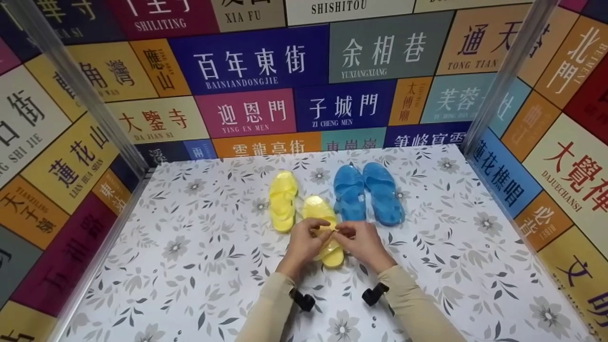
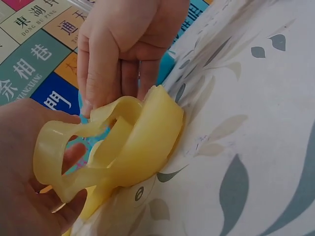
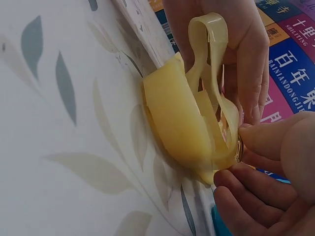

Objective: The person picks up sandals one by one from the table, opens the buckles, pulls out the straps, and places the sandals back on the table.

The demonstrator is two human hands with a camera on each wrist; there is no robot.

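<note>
Near yellow sandal (image 1: 314,205): on worktop (image 1: 190,275), between its mate (image 1: 283,197) and the blue pair (image 1: 349,183). Translucent, glossy; probably light, pliant, rather slick. Heel strap (image 2: 47,153) stands up in a thin loop, likely the easiest part to overstretch; the thicker sole should give a steadier hold. Left hand (image 1: 306,242) holds the strap; right hand (image 1: 363,243) pinches at its side, by a small fastening (image 3: 239,149). Worktop white, grey leaf-and-flower print, flat. Walls (image 1: 247,59) beyond: coloured panels, Chinese lettering. Posts (image 1: 506,71) at corners.
</note>
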